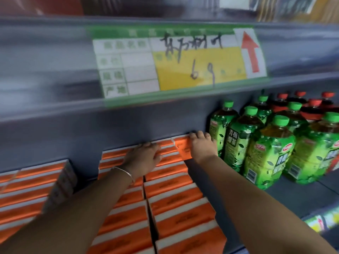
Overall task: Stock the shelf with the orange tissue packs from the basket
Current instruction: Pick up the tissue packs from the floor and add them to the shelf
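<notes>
One orange pack (182, 149) stands on edge at the very back of the shelf (293, 195), against the grey rear wall. I see my right hand (201, 146) grasping it: the fingers (195, 134) curl over its top edge, and the palm covers its right end. Whether the thumb is under it I cannot tell.

Just left of those fingers, my left hand (143, 158) lies on the back rows of tissue packs (176, 204). Its fingers are straight and released, pressing flat on the tops and holding nothing. A thin silver bracelet (124, 172) sits on that wrist.

From both sets of fingers towards me, the tissue packs run in two tight columns, each pack orange with a white strip. The held pack touches the rearmost one in the right column. Further left of the left-hand fingers, across a bare gap of shelf, is a separate stack (31, 189) of the same packs, its patterned end face turned to the gap.

Right of the right-hand fingers, just beside them, stand green bottles (236, 142) with green caps, the nearest almost touching my wrist. Behind these are red-capped bottles (311, 110).

Above the fingers, the front rail of the next shelf up carries a price label (174, 61), blurred, with handwriting on yellow and a red arrow (250, 52) pointing up.
</notes>
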A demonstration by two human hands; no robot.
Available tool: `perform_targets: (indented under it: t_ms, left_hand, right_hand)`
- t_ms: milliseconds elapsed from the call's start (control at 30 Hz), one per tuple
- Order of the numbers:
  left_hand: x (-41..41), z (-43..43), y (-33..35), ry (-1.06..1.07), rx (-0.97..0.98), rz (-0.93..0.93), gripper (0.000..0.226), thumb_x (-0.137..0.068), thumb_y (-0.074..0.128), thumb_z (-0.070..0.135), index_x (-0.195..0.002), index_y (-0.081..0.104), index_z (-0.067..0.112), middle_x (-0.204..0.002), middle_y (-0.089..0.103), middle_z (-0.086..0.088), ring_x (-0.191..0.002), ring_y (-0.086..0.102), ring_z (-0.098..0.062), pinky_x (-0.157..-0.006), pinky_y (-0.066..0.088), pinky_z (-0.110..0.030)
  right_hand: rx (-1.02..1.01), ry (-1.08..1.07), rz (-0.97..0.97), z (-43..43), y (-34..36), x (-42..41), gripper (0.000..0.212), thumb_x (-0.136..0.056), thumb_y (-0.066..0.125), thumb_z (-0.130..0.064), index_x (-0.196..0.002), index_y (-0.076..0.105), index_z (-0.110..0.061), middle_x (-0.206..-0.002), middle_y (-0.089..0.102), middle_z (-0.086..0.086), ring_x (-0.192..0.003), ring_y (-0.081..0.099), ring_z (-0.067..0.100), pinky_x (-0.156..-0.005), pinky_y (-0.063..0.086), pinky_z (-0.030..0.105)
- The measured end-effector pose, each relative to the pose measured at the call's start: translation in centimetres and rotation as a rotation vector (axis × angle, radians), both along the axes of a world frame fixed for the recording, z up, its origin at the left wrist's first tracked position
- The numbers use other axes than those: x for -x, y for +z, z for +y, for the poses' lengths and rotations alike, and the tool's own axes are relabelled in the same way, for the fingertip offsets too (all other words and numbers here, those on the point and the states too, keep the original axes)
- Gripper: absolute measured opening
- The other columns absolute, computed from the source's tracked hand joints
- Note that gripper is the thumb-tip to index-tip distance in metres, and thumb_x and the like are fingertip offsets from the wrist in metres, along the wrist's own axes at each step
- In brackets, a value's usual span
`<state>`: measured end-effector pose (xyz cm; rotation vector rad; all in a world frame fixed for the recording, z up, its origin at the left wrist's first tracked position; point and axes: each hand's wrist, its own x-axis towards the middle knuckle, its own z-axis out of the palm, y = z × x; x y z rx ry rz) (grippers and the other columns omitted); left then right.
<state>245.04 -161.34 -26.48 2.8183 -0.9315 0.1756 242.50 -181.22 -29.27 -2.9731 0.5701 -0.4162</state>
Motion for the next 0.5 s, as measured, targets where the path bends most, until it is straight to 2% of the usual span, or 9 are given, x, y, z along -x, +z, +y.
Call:
perform_targets:
  t_ms: [100,200,333,500]
  left_hand:
    - [0.6,0.5,0.0,-0.006,0.008,0.011,0.041,-0.098,0.04,0.038,-0.136,0.043,0.025,-0.142,0.045,0.0,-0.13,0.042,-0.019,-0.107,0.034,-0.028]
    - [1.7,1.4,-0.2,0.029,0.028,0.02,0.041,-0.096,0.044,0.037,-0.135,0.044,0.025,-0.142,0.044,0.0,-0.131,0.041,-0.02,-0.106,0.037,-0.033]
    - [4.2,2.5,0.5,0.055,0.067,0.027,0.039,-0.094,0.048,0.036,-0.131,0.048,0.025,-0.138,0.048,-0.002,-0.128,0.044,-0.021,-0.104,0.039,-0.035]
    - [8.6,4.7,1.7,0.058,0.124,0.066,0.042,-0.092,0.052,0.035,-0.133,0.048,0.024,-0.138,0.048,-0.005,-0.126,0.047,-0.024,-0.104,0.04,-0.035]
  right_hand:
    - [-0.085,0.081,-0.045,-0.3,0.0,1.7,0.051,-0.094,0.044,-0.017,-0.143,0.033,-0.017,-0.143,0.035,0.01,-0.136,0.028,0.033,-0.112,0.029,0.043]
    - [-0.177,0.123,-0.06,0.0,0.4,4.1,0.05,-0.096,0.047,-0.027,-0.142,0.037,-0.011,-0.141,0.037,0.014,-0.132,0.034,0.036,-0.113,0.027,0.039]
    - [-0.307,0.137,-0.033,1.4,1.1,8.2,0.048,-0.096,0.049,-0.032,-0.141,0.041,-0.014,-0.139,0.04,0.013,-0.129,0.039,0.035,-0.11,0.028,0.035]
    - [-0.402,0.097,0.038,4.4,2.3,13.4,0.049,-0.094,0.048,-0.04,-0.138,0.046,-0.018,-0.138,0.042,0.013,-0.13,0.039,0.038,-0.106,0.036,0.041]
